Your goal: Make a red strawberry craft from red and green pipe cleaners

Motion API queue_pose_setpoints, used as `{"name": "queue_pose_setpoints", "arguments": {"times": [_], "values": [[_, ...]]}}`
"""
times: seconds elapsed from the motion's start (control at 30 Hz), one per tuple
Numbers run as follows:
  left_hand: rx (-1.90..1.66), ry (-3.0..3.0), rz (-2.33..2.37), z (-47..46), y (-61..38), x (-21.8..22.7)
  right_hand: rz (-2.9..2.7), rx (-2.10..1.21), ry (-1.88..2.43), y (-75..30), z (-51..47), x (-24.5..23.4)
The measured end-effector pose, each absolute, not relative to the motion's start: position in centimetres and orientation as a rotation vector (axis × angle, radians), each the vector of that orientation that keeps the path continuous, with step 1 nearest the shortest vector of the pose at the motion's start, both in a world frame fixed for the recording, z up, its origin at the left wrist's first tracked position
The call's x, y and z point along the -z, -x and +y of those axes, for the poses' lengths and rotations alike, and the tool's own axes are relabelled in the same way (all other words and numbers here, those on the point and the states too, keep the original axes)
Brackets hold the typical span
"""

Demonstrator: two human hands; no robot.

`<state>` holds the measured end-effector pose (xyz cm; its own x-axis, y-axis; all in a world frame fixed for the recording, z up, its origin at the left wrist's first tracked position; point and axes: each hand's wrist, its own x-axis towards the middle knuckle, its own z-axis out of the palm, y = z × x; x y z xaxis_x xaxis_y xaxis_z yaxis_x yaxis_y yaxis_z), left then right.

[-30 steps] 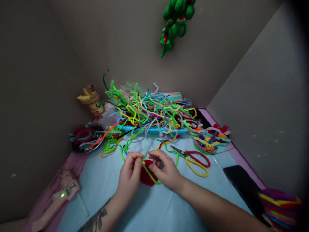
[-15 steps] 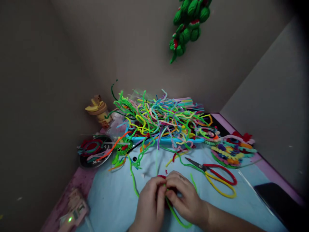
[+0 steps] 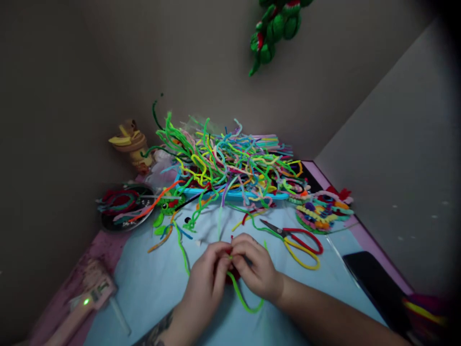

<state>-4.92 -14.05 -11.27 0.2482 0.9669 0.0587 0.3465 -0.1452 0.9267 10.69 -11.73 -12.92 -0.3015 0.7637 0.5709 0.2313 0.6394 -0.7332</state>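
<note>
At the front middle of the table, my left hand [image 3: 209, 271] and my right hand [image 3: 255, 269] meet, fingers closed in pinches around a small piece of work. A bright green pipe cleaner [image 3: 242, 299] runs out between them and loops down below my right hand. Behind it shows a dark red piece [image 3: 234, 275], mostly covered by my fingers; its full shape is hidden. Scissors [image 3: 293, 242] with one red and one yellow handle lie to the right of my right hand, blades pointing to the back left.
A blue tray [image 3: 248, 196] heaped with colourful pipe cleaners [image 3: 223, 158] stands at the back. On the left are a dark bowl [image 3: 126, 226] and a glue gun [image 3: 90, 298] with a green light. Finished-looking colourful pieces [image 3: 324, 211] and a black phone-like slab [image 3: 370, 278] lie right.
My view has shifted, so the table's things appear further left and higher. Both hands stay together, pinching the green pipe cleaner and red piece.
</note>
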Motion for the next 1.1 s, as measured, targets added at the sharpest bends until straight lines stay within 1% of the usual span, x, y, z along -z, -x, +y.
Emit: {"name": "queue_pose_setpoints", "arguments": {"times": [0.33, 0.63, 0.77, 0.87, 1.0, 1.1], "values": [[-0.829, -1.895, 1.292, -13.5, 5.0, 10.5, -1.765, -0.566, 0.949, -10.7, -11.8, 12.9], [-0.864, -1.803, 1.322, -13.1, 5.1, 10.3, -1.705, -0.741, 0.907, -10.8, -11.6, 13.1], [-0.9, -1.751, 1.329, -13.0, 5.1, 10.2, -1.696, -0.77, 0.893, -10.8, -11.5, 13.2], [-0.937, -1.704, 1.321, -13.0, 5.2, 10.1, -1.684, -0.725, 0.902, -10.8, -11.4, 13.2], [-0.982, -1.637, 1.359, -12.8, 5.3, 10.0, -1.736, -0.546, 0.906, -11.0, -11.8, 13.0], [-0.946, -1.658, 1.346, -12.5, 5.3, 10.0, -1.796, -0.462, 0.863, -10.9, -12.1, 12.9]]}}
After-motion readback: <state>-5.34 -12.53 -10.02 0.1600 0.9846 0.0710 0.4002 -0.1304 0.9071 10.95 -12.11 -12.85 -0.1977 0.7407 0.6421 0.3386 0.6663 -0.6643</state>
